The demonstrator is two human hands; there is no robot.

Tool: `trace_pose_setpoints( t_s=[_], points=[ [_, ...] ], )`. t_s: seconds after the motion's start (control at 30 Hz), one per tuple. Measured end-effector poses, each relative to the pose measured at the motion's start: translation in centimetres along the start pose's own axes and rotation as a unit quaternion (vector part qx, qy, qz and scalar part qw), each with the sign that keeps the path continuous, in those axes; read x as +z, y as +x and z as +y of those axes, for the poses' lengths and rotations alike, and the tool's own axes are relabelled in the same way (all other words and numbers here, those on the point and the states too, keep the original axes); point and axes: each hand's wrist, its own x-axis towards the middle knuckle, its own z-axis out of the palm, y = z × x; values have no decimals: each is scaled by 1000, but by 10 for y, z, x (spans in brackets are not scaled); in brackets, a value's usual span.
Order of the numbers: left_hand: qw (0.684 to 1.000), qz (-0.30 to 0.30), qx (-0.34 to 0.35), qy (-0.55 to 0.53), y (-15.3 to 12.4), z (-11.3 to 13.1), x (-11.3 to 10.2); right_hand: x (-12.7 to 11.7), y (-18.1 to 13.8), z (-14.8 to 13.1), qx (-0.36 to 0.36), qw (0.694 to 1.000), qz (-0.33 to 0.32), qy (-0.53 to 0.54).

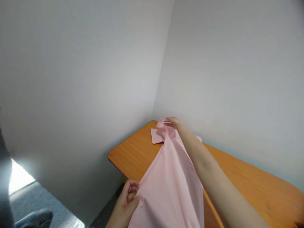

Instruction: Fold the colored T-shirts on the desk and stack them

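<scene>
A pale pink shirt (169,177) lies stretched across the near end of an orange wooden table (133,152), its collar end toward the wall corner. My right hand (173,122) reaches far forward and pinches the fabric at the collar end. My left hand (128,198) sits at the table's near edge, fingers curled around the shirt's lower edge. The cloth hangs taut between both hands and drapes off the table toward me.
Two plain white walls meet in a corner just behind the table. Grey carpeted floor (35,202) shows at lower left, with a bright patch of light and a dark object (35,218) near the bottom edge. The tabletop extends to the right.
</scene>
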Motion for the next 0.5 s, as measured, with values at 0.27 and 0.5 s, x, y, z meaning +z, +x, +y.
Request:
trace_pose_setpoints(
  t_s=[0.27, 0.5],
  points=[
    [954, 152, 92, 241, 12, -89, -25, 23, -30, 94, -31, 987, -6, -157],
    [964, 73, 78, 244, 22, -76, -27, -8, -112, 207, -9, 938, 9, -348]
  ],
)
